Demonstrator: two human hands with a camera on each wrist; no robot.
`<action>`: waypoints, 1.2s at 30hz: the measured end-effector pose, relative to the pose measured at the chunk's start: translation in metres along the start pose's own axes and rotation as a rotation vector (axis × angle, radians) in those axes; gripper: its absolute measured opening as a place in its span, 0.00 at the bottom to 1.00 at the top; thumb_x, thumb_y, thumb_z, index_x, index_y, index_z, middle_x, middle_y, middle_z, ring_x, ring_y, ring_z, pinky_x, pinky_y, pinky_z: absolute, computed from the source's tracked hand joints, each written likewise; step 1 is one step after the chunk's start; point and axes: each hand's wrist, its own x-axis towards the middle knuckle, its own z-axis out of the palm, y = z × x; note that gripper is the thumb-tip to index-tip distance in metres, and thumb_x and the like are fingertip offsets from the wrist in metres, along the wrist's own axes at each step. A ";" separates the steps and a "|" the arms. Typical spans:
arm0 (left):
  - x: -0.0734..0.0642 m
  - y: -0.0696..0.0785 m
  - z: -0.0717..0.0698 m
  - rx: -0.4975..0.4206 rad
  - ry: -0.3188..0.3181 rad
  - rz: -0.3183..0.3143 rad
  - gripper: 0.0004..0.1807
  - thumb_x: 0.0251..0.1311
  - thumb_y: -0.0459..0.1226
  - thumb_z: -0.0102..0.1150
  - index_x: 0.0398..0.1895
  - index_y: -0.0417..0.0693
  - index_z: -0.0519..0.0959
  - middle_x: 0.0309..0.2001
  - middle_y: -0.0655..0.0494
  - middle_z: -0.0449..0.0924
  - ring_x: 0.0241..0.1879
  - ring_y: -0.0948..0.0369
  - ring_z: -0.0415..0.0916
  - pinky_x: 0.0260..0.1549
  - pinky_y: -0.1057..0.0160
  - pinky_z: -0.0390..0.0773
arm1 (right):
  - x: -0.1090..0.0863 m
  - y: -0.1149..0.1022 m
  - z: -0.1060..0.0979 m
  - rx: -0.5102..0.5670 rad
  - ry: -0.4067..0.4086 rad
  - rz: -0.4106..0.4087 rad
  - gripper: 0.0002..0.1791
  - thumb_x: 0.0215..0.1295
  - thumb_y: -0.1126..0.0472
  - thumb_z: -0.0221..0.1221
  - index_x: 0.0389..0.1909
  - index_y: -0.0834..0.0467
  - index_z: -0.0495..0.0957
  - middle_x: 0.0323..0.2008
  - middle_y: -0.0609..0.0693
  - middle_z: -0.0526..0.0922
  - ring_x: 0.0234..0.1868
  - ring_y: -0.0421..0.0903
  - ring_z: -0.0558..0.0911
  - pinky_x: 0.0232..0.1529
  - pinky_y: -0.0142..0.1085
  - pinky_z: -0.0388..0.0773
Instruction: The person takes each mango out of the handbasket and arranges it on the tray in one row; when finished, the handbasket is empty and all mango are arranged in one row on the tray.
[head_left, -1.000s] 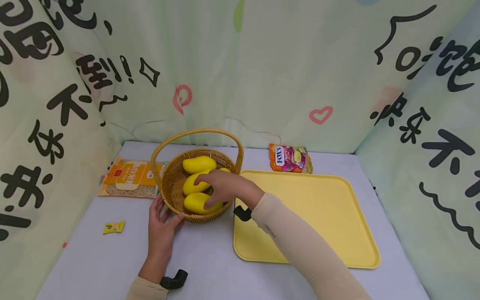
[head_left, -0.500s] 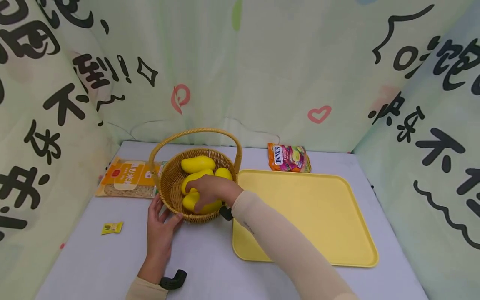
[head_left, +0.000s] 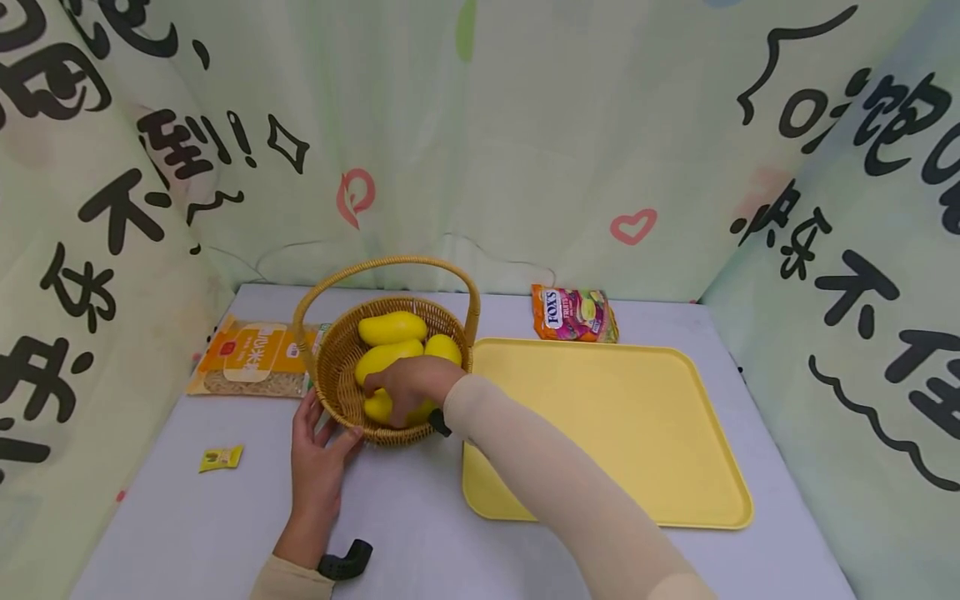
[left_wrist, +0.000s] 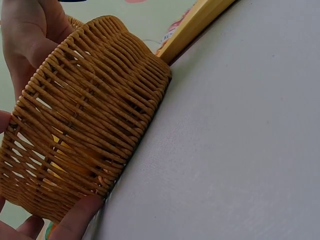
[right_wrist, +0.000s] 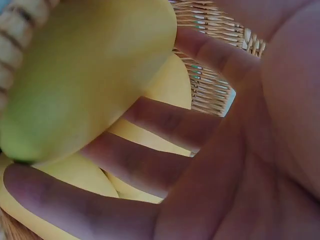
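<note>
In the head view, a woven wicker basket (head_left: 333,367) with a tall arched handle holds several yellow mangoes (head_left: 392,327). My right hand (head_left: 408,387) reaches into it from the right and grips the front mango (head_left: 378,407), whose middle it covers. The right wrist view has this mango (right_wrist: 90,75) close up, green toward one end, with my fingers curved along its side. My left hand (head_left: 318,471) holds the basket's left front side. Seen from the left wrist, fingertips (left_wrist: 77,217) touch the wickerwork low down, near the table.
A yellow tray (head_left: 615,442) lies right of the basket, under my right forearm. Behind it is a Fox's candy bag (head_left: 575,314). An orange-and-clear grain packet (head_left: 251,358) lies left of the basket, and a small yellow wrapped candy (head_left: 221,458) nearer. Printed curtains enclose the white table.
My right hand has moved left and down onto the front mango, its fingers closing around it. My left hand stays at the basket. The view has shifted slightly.
</note>
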 end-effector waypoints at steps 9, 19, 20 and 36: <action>-0.001 0.002 0.000 0.018 0.006 -0.002 0.52 0.67 0.26 0.63 0.85 0.72 0.51 0.85 0.59 0.51 0.80 0.50 0.58 0.47 0.77 0.85 | 0.004 -0.003 0.002 -0.074 -0.038 0.016 0.39 0.72 0.56 0.66 0.78 0.25 0.65 0.58 0.42 0.83 0.51 0.43 0.77 0.49 0.36 0.77; -0.004 0.003 -0.001 0.015 0.005 0.008 0.51 0.68 0.26 0.62 0.85 0.71 0.50 0.86 0.57 0.50 0.81 0.50 0.57 0.47 0.78 0.84 | 0.006 -0.008 0.003 -0.074 -0.065 0.013 0.38 0.73 0.59 0.65 0.76 0.26 0.67 0.51 0.42 0.82 0.50 0.44 0.77 0.47 0.35 0.77; -0.004 0.003 -0.001 0.013 0.004 0.009 0.51 0.68 0.26 0.62 0.85 0.71 0.50 0.85 0.57 0.50 0.80 0.49 0.57 0.47 0.78 0.84 | 0.006 -0.007 0.004 -0.074 -0.061 0.011 0.37 0.73 0.59 0.65 0.76 0.26 0.67 0.50 0.42 0.82 0.50 0.44 0.77 0.47 0.35 0.77; -0.004 0.001 0.001 0.015 -0.001 0.019 0.51 0.68 0.26 0.62 0.85 0.74 0.50 0.85 0.58 0.50 0.80 0.49 0.58 0.47 0.78 0.84 | 0.003 -0.003 0.007 -0.017 -0.002 0.013 0.36 0.70 0.56 0.67 0.72 0.24 0.68 0.80 0.56 0.62 0.49 0.46 0.81 0.47 0.38 0.80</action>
